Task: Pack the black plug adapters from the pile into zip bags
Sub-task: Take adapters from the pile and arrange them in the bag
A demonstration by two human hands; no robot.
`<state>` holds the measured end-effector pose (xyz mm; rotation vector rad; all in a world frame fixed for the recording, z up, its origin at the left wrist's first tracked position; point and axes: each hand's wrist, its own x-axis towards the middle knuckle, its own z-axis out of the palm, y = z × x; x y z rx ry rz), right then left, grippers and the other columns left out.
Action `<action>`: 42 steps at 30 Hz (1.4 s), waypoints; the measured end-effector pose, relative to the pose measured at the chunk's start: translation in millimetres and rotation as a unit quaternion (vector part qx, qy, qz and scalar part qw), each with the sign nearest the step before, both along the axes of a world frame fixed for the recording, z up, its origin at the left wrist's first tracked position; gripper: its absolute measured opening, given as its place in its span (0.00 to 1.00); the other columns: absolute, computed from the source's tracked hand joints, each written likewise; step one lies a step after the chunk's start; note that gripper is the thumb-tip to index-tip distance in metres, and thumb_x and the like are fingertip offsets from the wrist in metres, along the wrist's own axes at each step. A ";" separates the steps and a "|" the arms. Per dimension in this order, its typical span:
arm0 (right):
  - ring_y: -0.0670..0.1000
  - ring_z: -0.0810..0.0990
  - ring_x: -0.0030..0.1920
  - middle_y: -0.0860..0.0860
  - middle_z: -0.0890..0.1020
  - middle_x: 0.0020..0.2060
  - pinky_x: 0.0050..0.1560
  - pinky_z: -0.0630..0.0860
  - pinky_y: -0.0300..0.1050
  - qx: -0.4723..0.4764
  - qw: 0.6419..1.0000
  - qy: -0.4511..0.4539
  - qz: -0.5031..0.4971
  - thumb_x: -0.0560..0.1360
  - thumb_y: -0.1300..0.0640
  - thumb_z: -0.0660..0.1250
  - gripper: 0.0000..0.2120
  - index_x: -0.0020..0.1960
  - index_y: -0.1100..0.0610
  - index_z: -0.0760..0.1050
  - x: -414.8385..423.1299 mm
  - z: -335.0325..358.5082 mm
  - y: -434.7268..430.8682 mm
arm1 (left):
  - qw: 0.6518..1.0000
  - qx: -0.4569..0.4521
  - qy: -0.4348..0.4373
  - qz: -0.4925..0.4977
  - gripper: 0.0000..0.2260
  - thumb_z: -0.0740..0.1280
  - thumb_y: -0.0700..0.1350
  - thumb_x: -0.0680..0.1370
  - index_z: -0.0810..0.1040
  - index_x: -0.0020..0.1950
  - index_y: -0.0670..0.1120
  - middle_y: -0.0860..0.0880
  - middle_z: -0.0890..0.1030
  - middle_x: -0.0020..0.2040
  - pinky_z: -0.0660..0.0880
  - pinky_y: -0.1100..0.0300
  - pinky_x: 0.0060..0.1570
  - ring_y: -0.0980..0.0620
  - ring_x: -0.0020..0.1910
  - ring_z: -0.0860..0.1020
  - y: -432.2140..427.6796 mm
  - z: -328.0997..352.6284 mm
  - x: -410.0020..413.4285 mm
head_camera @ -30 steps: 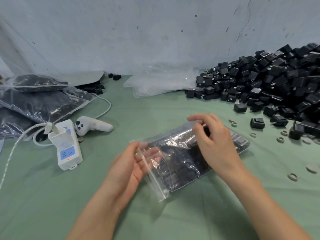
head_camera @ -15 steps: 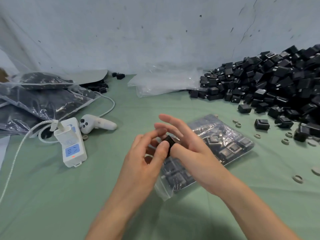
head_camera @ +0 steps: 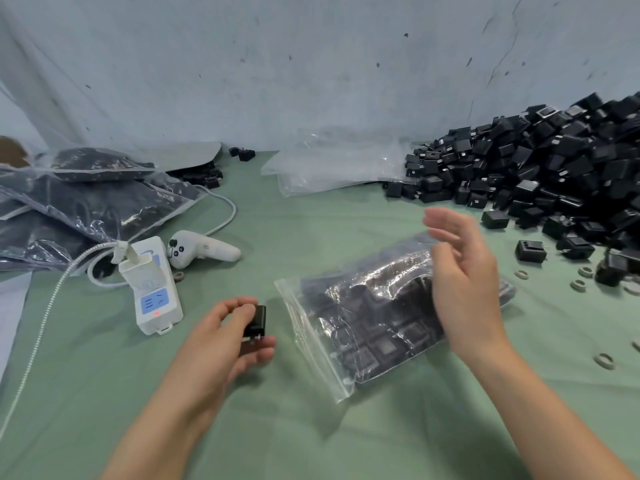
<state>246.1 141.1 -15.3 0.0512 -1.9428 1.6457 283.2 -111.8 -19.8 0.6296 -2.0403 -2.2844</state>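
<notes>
One black adapter [head_camera: 256, 322] sat clamped in the left hand [head_camera: 214, 344], at nine o'clock from the filled zip bag [head_camera: 363, 323]; the right hand [head_camera: 464, 282] hovered over the bag, grip apart; the pile [head_camera: 554, 174] lay at two o'clock.

Small packing workshop, bulk piecework bench. Evidence: huge loose pile of black plug adapters [head_camera: 554, 168] at 2 o'clock, heaped vs. the wall [head_camera: 311, 64], which is rough, pale, stained and cracked. Stack of empty zip bags [head_camera: 329, 168] at 12 o'clock. Filled bags [head_camera: 86, 209] piled at 9-10 o'clock, and 1 zip bag [head_camera: 374, 323] w/ adapters inside at centre. Work surface is covered w/ plain green cloth [head_camera: 311, 427]. Pale loose rings [head_camera: 604, 361] are scattered at 3 o'clock. At 9 o'clock: white socket unit [head_camera: 154, 289] w/ a cable plugged in, and just beside it a white handheld controller [head_camera: 201, 251].
</notes>
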 end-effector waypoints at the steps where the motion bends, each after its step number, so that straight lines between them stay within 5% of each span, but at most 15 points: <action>1: 0.39 0.77 0.59 0.38 0.80 0.55 0.56 0.71 0.35 -0.001 1.000 -0.002 -0.029 0.76 0.64 0.56 0.20 0.57 0.40 0.74 -2.7 0.0 6.4 | 1.000 -0.018 -0.003 -0.011 0.05 0.63 0.42 0.82 0.78 0.54 0.43 0.41 0.82 0.47 0.82 0.57 0.36 0.48 0.36 0.83 0.3 -3.0 -0.2; 4: 0.37 0.77 0.54 0.39 0.79 0.52 0.51 0.72 0.36 0.026 0.995 -0.022 -0.093 0.76 0.61 0.55 0.17 0.56 0.44 0.75 -7.4 -2.7 22.9 | 0.995 -0.095 0.001 -0.025 0.06 0.66 0.46 0.81 0.80 0.53 0.46 0.43 0.85 0.48 0.77 0.57 0.42 0.50 0.40 0.81 1.5 -8.7 -2.0; 9: 0.49 0.77 0.58 0.45 0.79 0.54 0.60 0.71 0.49 0.218 0.970 -0.096 -0.051 0.78 0.68 0.56 0.19 0.56 0.50 0.78 -8.8 -14.5 35.3 | 0.998 0.012 -0.023 -0.051 0.05 0.63 0.42 0.82 0.79 0.53 0.44 0.45 0.84 0.39 0.80 0.60 0.32 0.50 0.35 0.83 9.9 -10.3 -2.1; 13: 0.49 0.72 0.59 0.43 0.75 0.54 0.64 0.68 0.55 0.307 0.945 -0.114 -0.016 0.78 0.68 0.57 0.20 0.55 0.48 0.80 -6.5 -19.9 41.1 | 0.996 -0.007 0.004 -0.088 0.06 0.67 0.43 0.80 0.78 0.56 0.45 0.47 0.84 0.37 0.78 0.64 0.31 0.53 0.33 0.81 16.8 -12.9 -4.8; 24: 0.30 0.66 0.64 0.28 0.67 0.64 0.56 0.68 0.31 0.359 0.916 -0.129 0.123 0.77 0.50 0.63 0.18 0.64 0.35 0.72 2.3 -21.2 74.2 | 0.980 -0.097 0.073 -0.155 0.06 0.68 0.45 0.80 0.82 0.56 0.48 0.48 0.86 0.48 0.77 0.65 0.40 0.52 0.43 0.81 40.5 -17.3 -8.5; 30: 0.31 0.71 0.59 0.29 0.69 0.63 0.54 0.71 0.34 0.367 0.917 -0.119 0.100 0.78 0.47 0.66 0.18 0.66 0.36 0.72 2.3 -24.4 79.7 | 0.948 -0.268 0.125 -0.115 0.05 0.69 0.51 0.79 0.82 0.52 0.52 0.52 0.85 0.46 0.76 0.65 0.43 0.56 0.43 0.82 53.2 -18.6 -8.6; 34: 0.33 0.71 0.53 0.28 0.69 0.58 0.49 0.66 0.28 0.364 0.919 -0.129 0.071 0.77 0.46 0.67 0.19 0.67 0.38 0.72 0.8 -24.7 82.8 | 0.990 -0.111 0.072 -0.058 0.11 0.59 0.42 0.84 0.82 0.53 0.44 0.41 0.86 0.47 0.77 0.61 0.37 0.49 0.39 0.81 50.0 -17.2 -14.7; 37: 0.41 0.70 0.56 0.34 0.71 0.57 0.54 0.66 0.38 0.375 0.916 -0.130 0.052 0.77 0.49 0.68 0.18 0.67 0.40 0.74 1.0 -22.9 85.8 | 0.997 0.002 0.046 -0.067 0.16 0.61 0.50 0.83 0.82 0.52 0.41 0.39 0.86 0.47 0.78 0.54 0.43 0.45 0.41 0.83 50.0 -13.4 -14.1; 40: 0.45 0.71 0.58 0.36 0.73 0.56 0.56 0.66 0.42 0.392 0.909 -0.129 0.059 0.78 0.50 0.67 0.16 0.65 0.40 0.75 3.5 -22.8 87.9 | 0.992 -0.044 0.065 -0.102 0.19 0.68 0.59 0.76 0.81 0.53 0.43 0.46 0.87 0.47 0.79 0.55 0.47 0.50 0.45 0.85 55.3 -12.9 -8.7; 42: 0.43 0.71 0.58 0.35 0.73 0.56 0.57 0.67 0.42 0.393 0.909 -0.120 0.064 0.78 0.49 0.67 0.14 0.62 0.38 0.77 5.0 -23.2 87.6 | 0.989 -0.086 0.083 -0.092 0.12 0.69 0.51 0.78 0.81 0.52 0.43 0.48 0.86 0.46 0.78 0.66 0.39 0.57 0.41 0.84 59.4 -11.9 -7.9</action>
